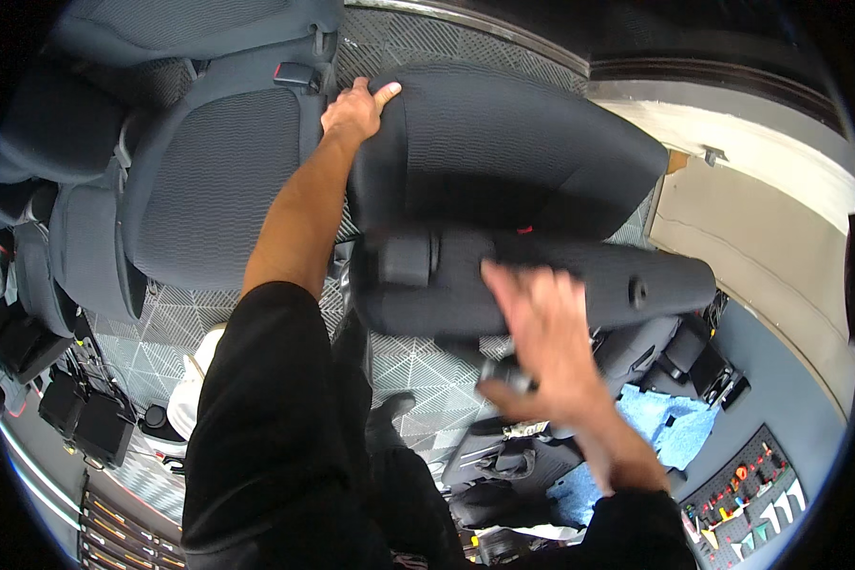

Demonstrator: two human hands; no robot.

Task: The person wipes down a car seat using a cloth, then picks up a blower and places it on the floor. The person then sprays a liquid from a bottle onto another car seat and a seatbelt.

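A dark grey cloth car seat stands before me, with a textured padded panel [513, 135] on its far side. Nearer to me is a second padded section [605, 274], with a rectangular inset and a round black fitting. My left hand [353, 114] grips the left corner of the far panel, thumb on top and fingers over the edge. Blurred by motion, my right hand [552, 342] is over the near section's front edge, thumb spread from the fingers and nothing visible in it. Whether its fingertips touch the cloth I cannot tell.
Another grey car seat [221, 178] with a seat-belt buckle [296, 75] stands close on the left. Patterned tiles [413, 363] cover the floor. Black seat parts [513, 463] and blue cloths [666, 424] lie to the right, near a tool pegboard [748, 499]. Beige panels [741, 214] line the right.
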